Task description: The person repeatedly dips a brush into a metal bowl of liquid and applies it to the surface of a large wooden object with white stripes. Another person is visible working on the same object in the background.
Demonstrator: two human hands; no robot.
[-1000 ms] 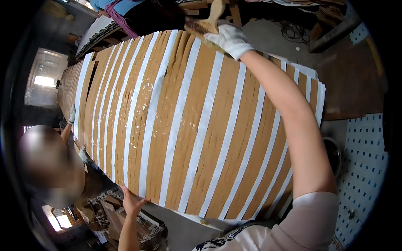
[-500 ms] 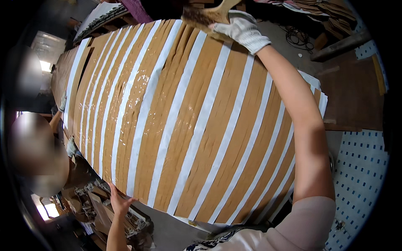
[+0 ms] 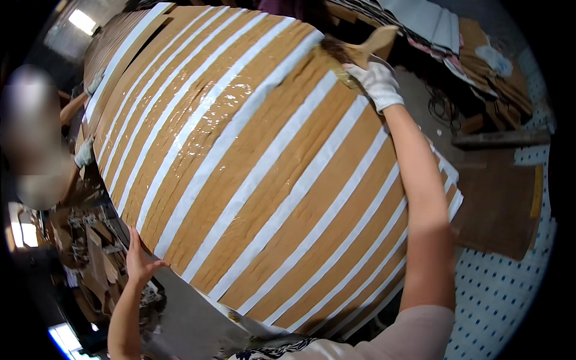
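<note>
A large sheet of brown strips with white stripes (image 3: 293,186) spreads before me, with a wet-looking gloss over its left and middle part. At its far edge my right hand (image 3: 378,82), in a white knitted glove, is closed around a wide brush (image 3: 370,48) with a pale wooden handle. The dark bristles are at the sheet's edge, beside a white stripe. My left hand (image 3: 141,262) is bare and touches the near left edge, its fingers stretched and thumb apart. What lies under the sheet is hidden.
Across the left side, a co-worker's gloved hands (image 3: 84,152) touch the sheet's edge. Scrap strips (image 3: 96,258) lie in a heap below left. Stacked brown pieces (image 3: 480,72) stand at the far right, near a brown board (image 3: 498,204) and a blue-dotted white covering (image 3: 498,294).
The view has turned, shifting the sheet's far edge rightward. My right hand still holds the brush, whose bristles have come down closer to the sheet's far edge. My left hand stays at the near edge.
</note>
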